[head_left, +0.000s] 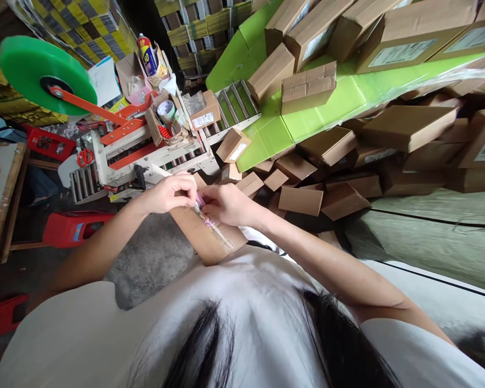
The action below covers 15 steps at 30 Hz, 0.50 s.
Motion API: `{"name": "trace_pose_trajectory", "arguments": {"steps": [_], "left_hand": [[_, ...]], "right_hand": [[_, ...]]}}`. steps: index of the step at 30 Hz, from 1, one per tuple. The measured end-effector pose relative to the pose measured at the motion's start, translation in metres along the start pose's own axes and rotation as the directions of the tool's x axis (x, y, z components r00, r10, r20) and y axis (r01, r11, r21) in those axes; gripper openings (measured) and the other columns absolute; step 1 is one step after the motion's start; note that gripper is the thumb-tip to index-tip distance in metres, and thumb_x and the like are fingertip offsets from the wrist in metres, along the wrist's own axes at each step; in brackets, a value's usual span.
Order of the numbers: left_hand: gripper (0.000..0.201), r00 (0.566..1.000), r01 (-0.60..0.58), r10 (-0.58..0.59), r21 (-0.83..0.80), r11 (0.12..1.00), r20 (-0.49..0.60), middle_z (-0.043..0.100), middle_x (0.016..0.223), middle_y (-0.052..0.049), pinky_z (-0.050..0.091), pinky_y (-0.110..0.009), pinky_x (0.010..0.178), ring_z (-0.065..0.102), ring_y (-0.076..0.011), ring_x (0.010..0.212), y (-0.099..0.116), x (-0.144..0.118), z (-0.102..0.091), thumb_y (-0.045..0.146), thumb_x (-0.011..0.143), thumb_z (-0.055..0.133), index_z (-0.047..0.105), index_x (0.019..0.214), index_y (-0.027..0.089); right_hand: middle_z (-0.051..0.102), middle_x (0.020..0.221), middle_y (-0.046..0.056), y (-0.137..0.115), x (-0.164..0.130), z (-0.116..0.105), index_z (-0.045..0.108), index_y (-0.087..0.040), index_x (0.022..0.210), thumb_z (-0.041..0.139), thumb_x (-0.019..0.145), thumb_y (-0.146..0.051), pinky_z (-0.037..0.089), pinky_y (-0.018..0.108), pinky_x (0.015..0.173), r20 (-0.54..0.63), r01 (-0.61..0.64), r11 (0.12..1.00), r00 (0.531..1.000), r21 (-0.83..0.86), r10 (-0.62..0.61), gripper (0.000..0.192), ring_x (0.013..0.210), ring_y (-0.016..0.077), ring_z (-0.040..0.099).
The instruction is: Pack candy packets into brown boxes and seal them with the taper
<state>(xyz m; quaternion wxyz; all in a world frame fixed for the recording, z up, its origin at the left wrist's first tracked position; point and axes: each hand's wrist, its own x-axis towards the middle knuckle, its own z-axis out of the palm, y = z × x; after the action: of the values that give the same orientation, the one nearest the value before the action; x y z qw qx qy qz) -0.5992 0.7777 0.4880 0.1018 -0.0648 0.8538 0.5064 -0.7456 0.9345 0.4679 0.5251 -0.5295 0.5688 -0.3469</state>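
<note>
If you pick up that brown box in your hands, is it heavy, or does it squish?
Probably light: the cardboard box is small and flat, held up in the air by the left hand and right hand alone. It looks stiff, since its edges stay straight. The clear tape strip may feel slippery.

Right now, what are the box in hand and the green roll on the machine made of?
Box: looks like brown corrugated cardboard, matte, with a clear glossy tape strip along its seam. Green roll: probably plastic film or tape, smooth with a slight sheen; can't confirm which.
</note>
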Motion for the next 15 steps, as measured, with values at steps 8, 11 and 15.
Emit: {"name": "trace_pose_trajectory", "arguments": {"steps": [8, 11, 15], "left_hand": [[0.027, 0.999, -0.002, 0.002, 0.010, 1.000, 0.033, 0.063, 0.070, -0.002, 0.039, -0.035, 0.085, 0.053, -0.0175, 0.077, -0.002, 0.005, 0.001, 0.034, 0.087, 0.061, 0.061, 0.065, 0.020], [0.027, 1.000, 0.000, 0.000, -0.002, 1.000, 0.015, 0.063, 0.072, -0.001, 0.039, -0.035, 0.087, 0.053, -0.0167, 0.076, -0.009, 0.009, 0.000, 0.034, 0.087, 0.061, 0.060, 0.065, 0.019], [0.026, 1.000, -0.015, 0.016, -0.013, 1.000, 0.020, 0.062, 0.074, -0.002, 0.040, -0.035, 0.086, 0.053, -0.0176, 0.079, -0.008, 0.013, 0.001, 0.034, 0.088, 0.061, 0.060, 0.066, 0.020]], "right_hand": [[0.064, 0.090, 0.001, 0.013, -0.001, 0.012, 0.059, -0.017, 0.105, 0.048, 0.081, -0.002, 0.047, 0.026, 0.074, 0.198, 0.021, 0.959, 0.977, 0.281, -0.079, 0.030, 0.081, 0.0142, 0.057], [0.064, 0.090, 0.002, 0.016, -0.006, 0.024, 0.055, -0.017, 0.110, 0.047, 0.085, -0.006, 0.049, 0.025, 0.074, 0.036, -0.007, 0.905, 0.999, 0.426, -0.010, 0.028, 0.080, 0.0132, 0.059], [0.068, 0.101, 0.006, 0.006, -0.023, 0.033, 0.055, -0.017, 0.110, 0.043, 0.091, -0.010, 0.050, 0.030, 0.085, -0.198, 0.026, 0.935, 0.979, 0.354, 0.047, 0.023, 0.094, 0.0158, 0.063]]}}
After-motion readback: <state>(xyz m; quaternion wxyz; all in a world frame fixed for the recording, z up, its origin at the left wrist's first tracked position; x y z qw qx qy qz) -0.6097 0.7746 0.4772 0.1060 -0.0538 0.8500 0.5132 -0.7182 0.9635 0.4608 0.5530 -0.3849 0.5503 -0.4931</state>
